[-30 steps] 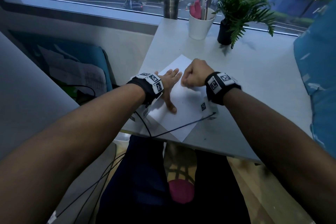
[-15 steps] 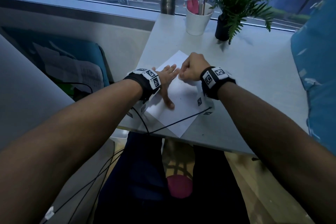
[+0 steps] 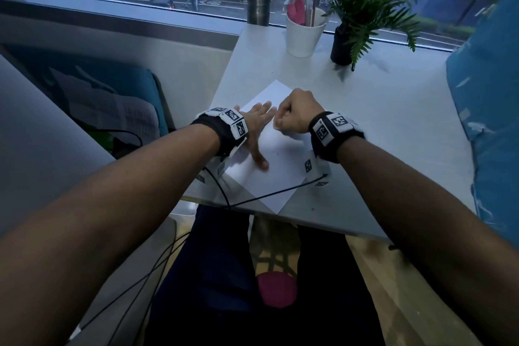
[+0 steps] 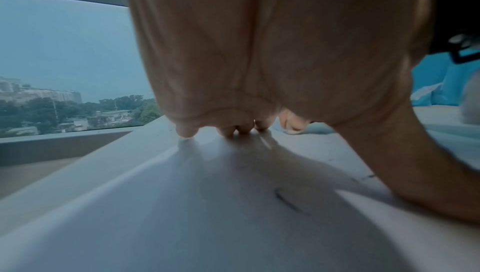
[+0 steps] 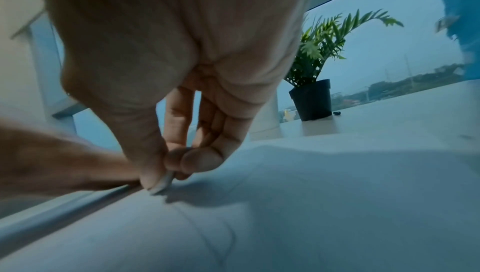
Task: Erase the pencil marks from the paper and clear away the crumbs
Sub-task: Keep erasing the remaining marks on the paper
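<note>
My left hand [image 3: 257, 128] lies flat, fingers straight, pressing the paper [image 3: 280, 166] on the bench [image 3: 393, 132]; my right hand [image 3: 296, 115] pinches a small pale eraser [image 5: 162, 184] against the sheet.

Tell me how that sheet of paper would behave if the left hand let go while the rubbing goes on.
The paper looks thin and floppy, so it would probably slide or buckle. The left hand lies flat on it, likely for that reason. Its near corner overhangs the table edge, so a hard push might send it off. The right hand pinches a small eraser.
</note>
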The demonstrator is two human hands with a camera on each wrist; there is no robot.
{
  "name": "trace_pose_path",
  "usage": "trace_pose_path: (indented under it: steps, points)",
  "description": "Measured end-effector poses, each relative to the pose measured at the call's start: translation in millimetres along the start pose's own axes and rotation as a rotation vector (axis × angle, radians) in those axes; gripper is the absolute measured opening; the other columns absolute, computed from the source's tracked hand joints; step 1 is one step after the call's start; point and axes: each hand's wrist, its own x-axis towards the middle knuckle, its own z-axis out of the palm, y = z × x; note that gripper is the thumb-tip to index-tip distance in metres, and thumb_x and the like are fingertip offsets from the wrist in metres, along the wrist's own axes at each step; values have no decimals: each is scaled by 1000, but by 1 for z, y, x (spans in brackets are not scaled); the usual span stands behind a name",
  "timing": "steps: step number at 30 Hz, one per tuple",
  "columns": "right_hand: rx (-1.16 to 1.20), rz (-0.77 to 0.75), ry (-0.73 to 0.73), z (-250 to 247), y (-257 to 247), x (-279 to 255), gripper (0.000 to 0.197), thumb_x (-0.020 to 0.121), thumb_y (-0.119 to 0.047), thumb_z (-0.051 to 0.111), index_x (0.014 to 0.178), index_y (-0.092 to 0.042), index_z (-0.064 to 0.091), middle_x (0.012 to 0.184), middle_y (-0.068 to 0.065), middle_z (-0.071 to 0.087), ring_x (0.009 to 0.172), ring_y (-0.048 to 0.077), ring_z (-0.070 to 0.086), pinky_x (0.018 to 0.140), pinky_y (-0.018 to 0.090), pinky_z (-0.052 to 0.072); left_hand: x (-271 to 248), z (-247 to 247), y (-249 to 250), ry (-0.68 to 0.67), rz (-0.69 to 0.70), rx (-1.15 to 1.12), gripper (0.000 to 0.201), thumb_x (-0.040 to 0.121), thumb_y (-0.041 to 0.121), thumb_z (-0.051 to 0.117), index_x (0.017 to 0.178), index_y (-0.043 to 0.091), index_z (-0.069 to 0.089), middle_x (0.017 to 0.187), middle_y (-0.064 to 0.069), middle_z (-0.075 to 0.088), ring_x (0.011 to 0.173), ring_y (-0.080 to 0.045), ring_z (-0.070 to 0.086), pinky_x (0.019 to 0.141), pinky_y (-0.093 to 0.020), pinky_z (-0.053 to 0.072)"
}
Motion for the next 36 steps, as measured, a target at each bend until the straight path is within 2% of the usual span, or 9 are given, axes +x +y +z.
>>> trace_pose_path:
  steps: [3, 8, 11, 17, 22, 26, 29, 32, 36]
  points:
    - [12, -7, 15, 3, 2, -5, 12, 68, -14, 63, 65, -12, 75, 62, 2, 72, 67, 16, 71, 63, 25, 59, 1, 0, 0, -2, -7, 21, 159, 45, 71, 84, 153, 23, -21, 161, 3, -24, 149, -17, -17, 116, -62, -2]
    - [-112, -108, -200, -3, 3, -30, 13, 73, -11, 65, 71, -15, 78, 54, -14, 67, 53, -5, 59, 57, 16, 46, 1, 1, -1, 3, -3, 28, 159, 46, 72, 84, 153, 20, -20, 161, 2, -24, 149, -16, -17, 116, -62, -2]
    - [-30, -36, 14, -13, 23, -30, 13, 72, -9, 65, 70, -12, 77, 66, -4, 72, 64, 2, 65, 66, 21, 52, 3, -2, -2, -11, 22, 66, 159, 44, 71, 85, 154, 18, -18, 162, -1, -22, 150, -19, -15, 114, -66, -2]
    - [-71, -9, -6, -13, 33, -51, 5, 73, -11, 72, 69, -11, 76, 67, 1, 72, 60, 3, 60, 58, 13, 43, -9, -19, -7, 78, 33, 123, 143, 56, 55, 89, 157, 23, -8, 164, -3, -15, 151, -23, -11, 115, -63, -7]
    - [-89, -18, 73, 3, 36, -59, 9, 74, -10, 68, 66, -11, 72, 64, -3, 65, 65, 12, 57, 66, 20, 45, -16, -20, -4, 209, -21, 131, 114, 76, 40, 80, 158, 18, 3, 165, -7, 1, 151, -23, 3, 118, -61, 1]
    - [-75, -24, 65, 7, 28, -59, 14, 74, -7, 63, 72, -10, 76, 62, -8, 62, 64, 8, 54, 62, 12, 41, -16, 4, 11, 185, 30, -64, 120, 66, 69, 75, 157, 31, 6, 164, -8, 8, 150, -27, 13, 118, -55, 18]
    - [-53, -29, 54, -2, 22, -50, 19, 73, -7, 60, 77, -13, 79, 64, -10, 67, 59, 1, 55, 57, 0, 35, -14, 17, 18, 177, -1, -93, 125, 56, 76, 76, 155, 39, 8, 164, -6, 2, 150, -25, 3, 116, -61, 18]
    - [-31, 1, 127, -14, 24, -28, 20, 74, -6, 61, 78, -11, 79, 79, 3, 75, 73, 12, 66, 68, 16, 49, -14, 17, 21, 168, -32, -91, 127, 55, 75, 78, 155, 41, 7, 164, -4, -5, 150, -25, -5, 114, -66, 12]
    - [-113, -45, 72, -9, 21, -28, 11, 73, -8, 69, 72, -13, 78, 72, 3, 74, 70, 16, 69, 73, 29, 59, -7, 16, 23, 73, -67, -37, 138, 48, 79, 77, 152, 46, -8, 162, -4, -20, 150, -29, -15, 112, -69, 8]
